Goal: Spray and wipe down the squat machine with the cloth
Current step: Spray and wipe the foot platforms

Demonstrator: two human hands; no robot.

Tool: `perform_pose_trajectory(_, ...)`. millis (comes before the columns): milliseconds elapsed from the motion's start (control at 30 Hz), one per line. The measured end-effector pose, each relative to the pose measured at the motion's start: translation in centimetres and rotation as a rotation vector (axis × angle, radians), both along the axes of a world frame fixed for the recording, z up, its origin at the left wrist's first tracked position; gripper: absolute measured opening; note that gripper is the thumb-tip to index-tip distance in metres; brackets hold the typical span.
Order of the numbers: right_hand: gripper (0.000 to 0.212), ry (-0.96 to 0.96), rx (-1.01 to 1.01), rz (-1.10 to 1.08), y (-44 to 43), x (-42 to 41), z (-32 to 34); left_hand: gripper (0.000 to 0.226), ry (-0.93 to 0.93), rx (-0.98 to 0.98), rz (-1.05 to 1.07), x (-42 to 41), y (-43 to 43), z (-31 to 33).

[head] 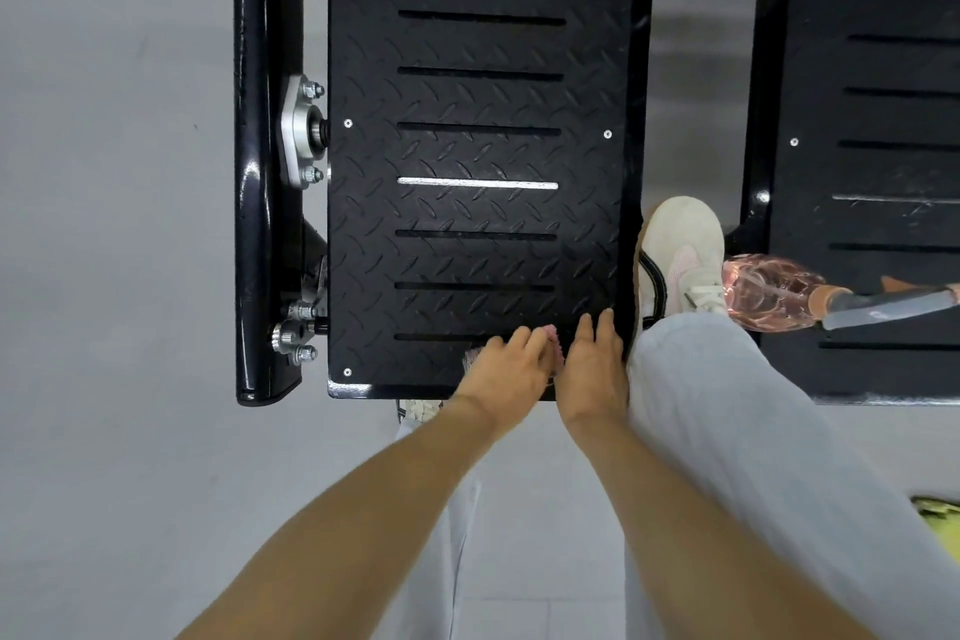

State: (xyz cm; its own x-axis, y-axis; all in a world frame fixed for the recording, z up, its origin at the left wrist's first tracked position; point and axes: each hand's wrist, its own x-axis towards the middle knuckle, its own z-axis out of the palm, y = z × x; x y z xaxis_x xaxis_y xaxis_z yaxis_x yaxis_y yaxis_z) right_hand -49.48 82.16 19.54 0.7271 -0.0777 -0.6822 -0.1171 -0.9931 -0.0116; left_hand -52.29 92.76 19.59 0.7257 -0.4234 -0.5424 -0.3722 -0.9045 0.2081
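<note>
- Seen from above: both hands press side by side on the near edge of the squat machine's black tread-plate footplate [478, 120].
- Left hand [506, 372], fingers loosely curled, covers a pink cloth [555, 339] (only scraps show).
- Right hand [595, 364] lies flat, fingers together, touching the cloth.
- A pink spray bottle [774, 294] lies on the neighbouring footplate [883, 120], beside a white shoe [680, 257].

Grey floor [114, 276] carries black footplates [478, 99]; spray bottle [774, 294] on right plate.
</note>
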Motion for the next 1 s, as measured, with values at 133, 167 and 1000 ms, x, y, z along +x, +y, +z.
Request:
perform_pose_trajectory(133,0.073,0.03,-0.024,-0.007,0.7,0.8,0.4,0.068,-0.109,0.033,-0.485,3.0,3.9,0.1)
perform_pose_trajectory(167,0.079,0.054,-0.022,-0.025,1.0,1.0,0.5,0.068,-0.128,0.049,-0.556,3.9,5.0,0.0)
perform_pose_trajectory(1000,0.089,0.26,0.181,-0.204,1.4,2.2,1.3,0.075,-0.156,0.221,-0.257,9.1,8.2,-0.3)
